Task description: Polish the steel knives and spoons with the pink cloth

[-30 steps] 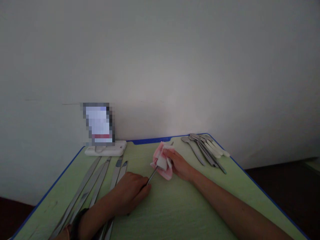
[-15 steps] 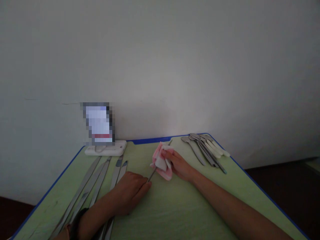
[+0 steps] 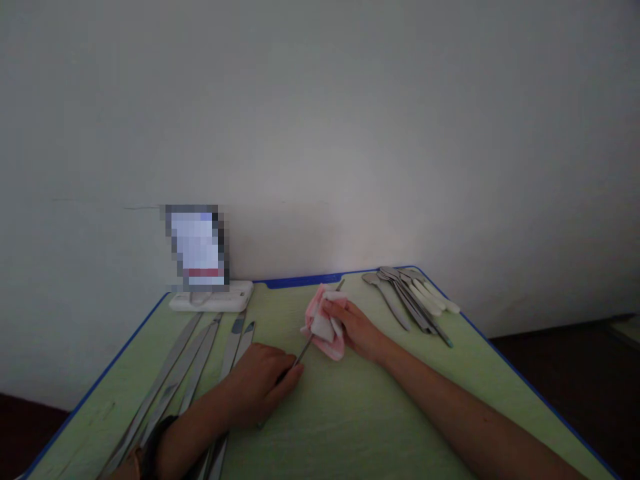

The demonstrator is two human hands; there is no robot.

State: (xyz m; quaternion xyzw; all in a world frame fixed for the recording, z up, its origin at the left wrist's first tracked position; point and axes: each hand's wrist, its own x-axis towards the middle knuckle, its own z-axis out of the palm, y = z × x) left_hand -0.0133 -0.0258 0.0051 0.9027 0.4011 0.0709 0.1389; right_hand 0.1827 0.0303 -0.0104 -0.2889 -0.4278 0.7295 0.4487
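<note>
Flat silver metal knives lie near the left edge of the light-green, blue-rimmed table; a white rectangular block occupies its far left corner. The left hand has its fingers curled around a slender silver metal utensil, held over mid-table (its tip points toward the far edge). A crumpled pink-and-white cloth wraps it, pinched by the right hand's fingers. Silver metal spoons lie near the far right corner.
</note>
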